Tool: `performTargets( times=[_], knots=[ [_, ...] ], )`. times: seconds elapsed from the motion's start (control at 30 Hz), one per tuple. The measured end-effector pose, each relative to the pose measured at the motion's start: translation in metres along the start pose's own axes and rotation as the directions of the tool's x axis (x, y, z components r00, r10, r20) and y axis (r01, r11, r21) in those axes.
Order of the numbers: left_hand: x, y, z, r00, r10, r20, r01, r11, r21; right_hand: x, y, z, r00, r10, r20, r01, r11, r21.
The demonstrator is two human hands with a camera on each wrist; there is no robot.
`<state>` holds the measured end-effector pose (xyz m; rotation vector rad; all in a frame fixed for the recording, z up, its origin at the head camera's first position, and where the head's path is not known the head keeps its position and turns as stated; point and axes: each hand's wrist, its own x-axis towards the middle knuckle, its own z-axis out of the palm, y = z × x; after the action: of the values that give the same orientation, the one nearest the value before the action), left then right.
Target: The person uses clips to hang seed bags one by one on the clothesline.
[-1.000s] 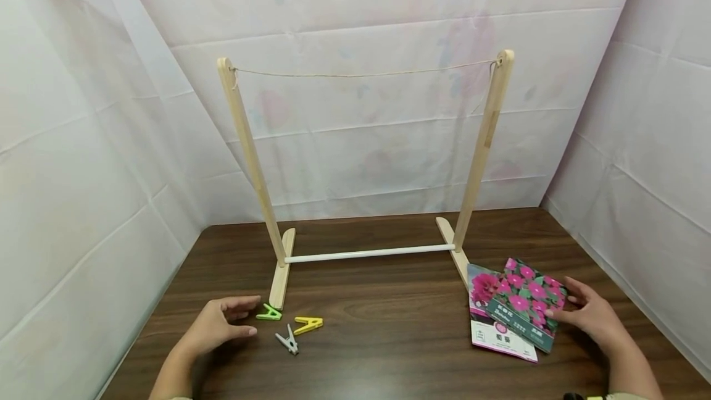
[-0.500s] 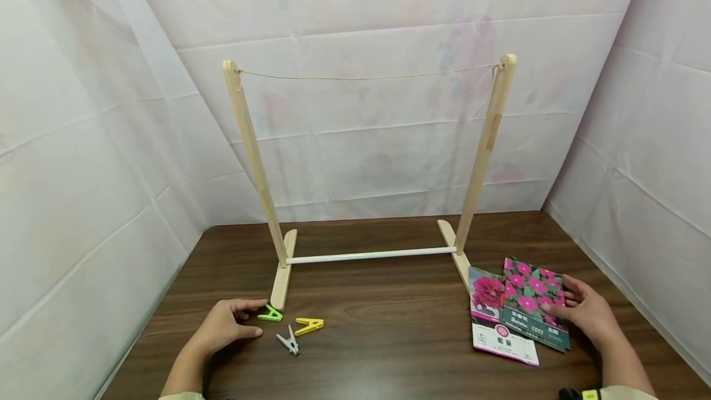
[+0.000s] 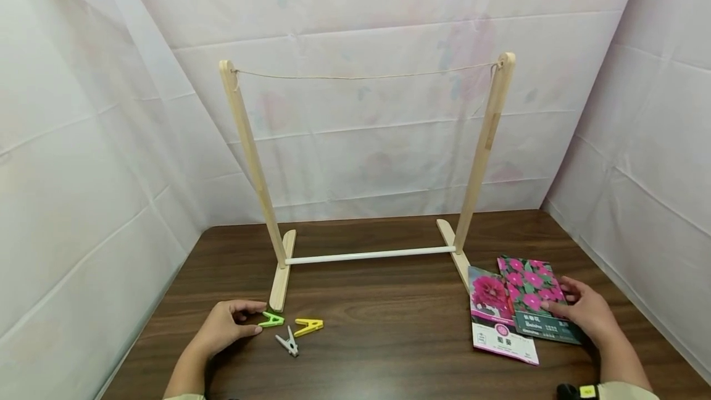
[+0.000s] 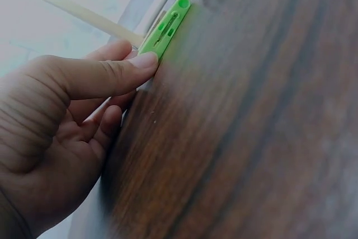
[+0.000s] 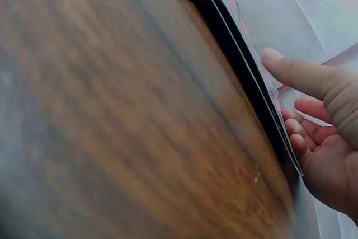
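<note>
My left hand is low at the left of the table, with thumb and index finger pinching the handle ends of a green clothespin. In the left wrist view the thumb lies against the end of the green clothespin. A yellow clothespin and a grey clothespin lie just right of it. On the right, my right hand grips the edge of a seed packet with pink flowers, thumb on top and fingers at the side. This packet partly covers a second seed packet with a white lower half.
Behind the hands stands a wooden frame with a left post and a right post. A thin string spans their tops and a white rod joins their feet. Pale cloth surrounds the brown table.
My left fingers have closed in on the green clothespin, which has turned slightly. The pink-flowered packet has turned under my right hand, its lower end swinging right and uncovering more of the other packet.
</note>
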<state>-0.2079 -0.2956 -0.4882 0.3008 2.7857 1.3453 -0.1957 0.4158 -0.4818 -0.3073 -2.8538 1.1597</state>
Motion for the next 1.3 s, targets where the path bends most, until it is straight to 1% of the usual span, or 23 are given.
performTargets(
  times=[0.1,0.17,0.27,0.4,0.47,0.57,0.67,0.77,0.87,0.93,1.0,1.1,1.2,1.3],
  knots=[
    [-0.001,0.0,0.0,1.0,-0.013,-0.003,0.013,1.0,-0.007,0.002,-0.002,-0.001,1.0,-0.007,0.024,0.007,1.0,0.0],
    [-0.001,0.0,0.0,1.0,-0.022,-0.004,0.022,1.0,-0.008,0.002,-0.004,-0.002,1.0,0.002,0.027,-0.002,1.0,0.011],
    [-0.001,0.001,0.001,0.999,-0.034,-0.007,0.034,0.999,-0.011,0.003,-0.005,-0.003,0.998,0.047,0.043,-0.048,0.998,0.036],
    [0.0,0.001,0.001,0.999,-0.041,-0.007,0.041,0.999,-0.02,0.003,-0.005,-0.002,0.993,0.108,0.052,-0.109,0.994,0.012],
    [0.0,0.001,0.001,0.999,-0.038,-0.005,0.038,0.999,-0.026,0.003,-0.004,-0.002,0.993,0.113,0.044,-0.113,0.994,0.005],
    [-0.001,0.0,0.0,0.999,-0.039,-0.007,0.039,0.997,-0.063,0.001,-0.003,-0.001,0.996,0.092,0.005,-0.092,0.996,0.02],
    [-0.001,-0.001,-0.002,0.999,-0.045,-0.013,0.043,0.989,-0.138,-0.001,-0.003,-0.003,0.998,0.045,-0.05,-0.044,0.999,0.031],
    [-0.003,-0.003,-0.003,0.999,-0.051,-0.007,0.048,0.97,-0.238,-0.002,-0.002,-0.004,0.996,0.006,-0.092,-0.002,0.999,0.036],
    [-0.003,-0.004,-0.005,0.998,-0.057,0.013,0.058,0.942,-0.329,-0.003,-0.002,-0.005,0.994,-0.001,-0.106,0.006,0.999,0.049],
    [-0.004,-0.004,-0.006,0.998,-0.06,0.023,0.065,0.927,-0.368,-0.004,-0.003,-0.005,0.994,0.004,-0.111,0.004,0.998,0.07],
    [-0.003,-0.003,-0.007,0.998,-0.061,0.03,0.068,0.915,-0.399,-0.004,-0.005,-0.005,0.992,0.003,-0.128,0.006,0.997,0.072],
    [-0.003,0.0,-0.008,0.998,-0.05,0.032,0.059,0.907,-0.417,-0.004,-0.006,-0.005,0.988,-0.013,-0.152,0.025,0.997,0.076],
    [-0.004,0.002,-0.009,0.999,-0.032,0.034,0.043,0.905,-0.424,-0.006,-0.008,-0.005,0.984,-0.041,-0.173,0.057,0.995,0.085],
    [-0.005,0.004,-0.009,0.999,-0.007,0.035,0.022,0.903,-0.429,-0.007,-0.009,-0.003,0.981,-0.061,-0.187,0.087,0.987,0.137]
  ],
)
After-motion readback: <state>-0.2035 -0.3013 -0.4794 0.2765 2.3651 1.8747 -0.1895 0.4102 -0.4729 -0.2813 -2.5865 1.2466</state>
